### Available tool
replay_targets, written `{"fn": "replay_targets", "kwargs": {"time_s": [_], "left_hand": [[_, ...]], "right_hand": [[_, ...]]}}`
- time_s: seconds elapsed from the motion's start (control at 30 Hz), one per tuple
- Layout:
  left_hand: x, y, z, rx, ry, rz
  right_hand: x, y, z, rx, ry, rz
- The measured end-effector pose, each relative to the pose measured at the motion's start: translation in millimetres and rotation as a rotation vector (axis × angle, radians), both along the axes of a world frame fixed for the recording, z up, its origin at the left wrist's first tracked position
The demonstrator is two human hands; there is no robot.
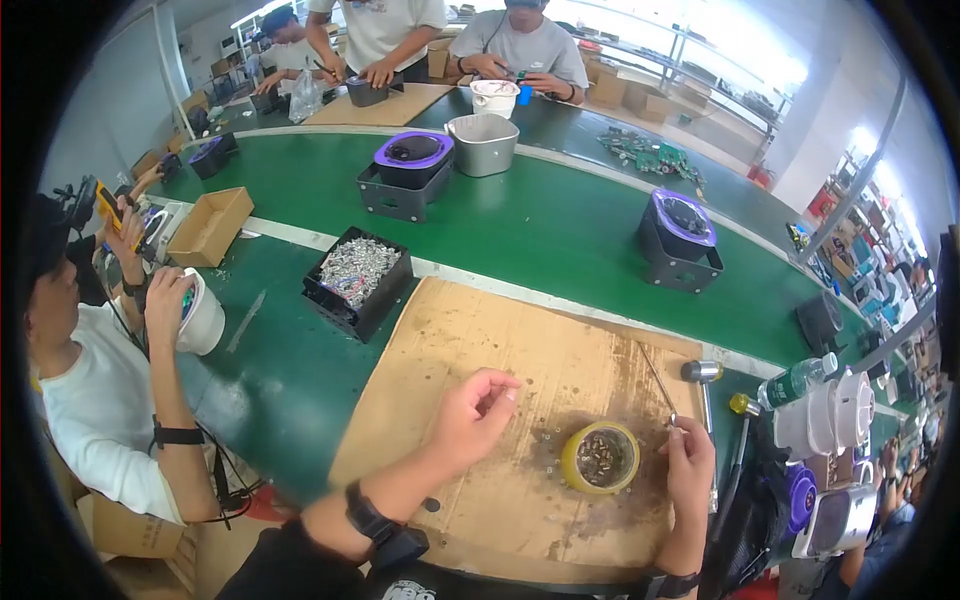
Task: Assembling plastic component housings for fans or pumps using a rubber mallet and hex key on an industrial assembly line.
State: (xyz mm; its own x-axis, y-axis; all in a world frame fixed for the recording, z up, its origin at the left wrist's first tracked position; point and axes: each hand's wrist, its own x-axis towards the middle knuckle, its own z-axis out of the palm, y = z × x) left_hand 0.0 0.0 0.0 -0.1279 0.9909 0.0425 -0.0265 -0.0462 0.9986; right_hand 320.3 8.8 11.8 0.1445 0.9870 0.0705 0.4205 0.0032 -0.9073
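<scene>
Purple-rimmed units point(683, 222) out on the long green belt point(550, 220).
One unit point(412, 160) sits just beside a grey tub point(483, 148); beyond the belt I see green circuit boards point(652, 156), and rightward a tilted clear bottle point(795, 381) near white housings point(806, 421).

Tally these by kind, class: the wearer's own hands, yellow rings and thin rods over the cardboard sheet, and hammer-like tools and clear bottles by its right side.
Hands: 2 (left hand, right hand)
Yellow ring: 1
Thin rod: 1
Hammer-like tools: 2
Clear bottle: 1
Total: 7
</scene>
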Motion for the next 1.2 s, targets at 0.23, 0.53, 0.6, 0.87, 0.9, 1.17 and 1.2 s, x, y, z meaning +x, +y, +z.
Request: {"fn": "replay_targets", "kwargs": {"time_s": [0.23, 0.53, 0.6, 0.87, 0.9, 1.17, 1.2], "left_hand": [[-8.3, -0.1, -0.3, 0.005, -0.002, -0.005], [-5.8, 0.9, -0.7, 0.049, -0.013, 0.031], [-5.9, 1.0, -0.9, 0.050, -0.022, 0.030], [-5.3, -0.3, 2.4, 0.000, -0.049, 0.021], [-5.5, 0.0, 1.8, 0.003, -0.046, 0.026], [-8.7, -1.0, -0.3, 0.008, -0.025, -0.029], [-8.7, -0.7, -0.7, 0.008, -0.025, -0.026]], "right_hand": [[-10.2, -1.1, -0.6, -0.015, 0.009, 0.008], [-10.3, -1.0, -1.7, -0.029, 0.001, -0.001], [-10.6, -1.1, -1.4, -0.031, 0.001, -0.002], [-11.5, -0.8, -0.8, -0.042, 0.004, 0.007], [-11.6, -0.9, -0.7, -0.039, 0.007, 0.012], [-9.7, -0.9, -4.4, -0.028, 0.013, 0.004], [-10.2, -1.5, -2.0, -0.028, 0.013, 0.006]]}}
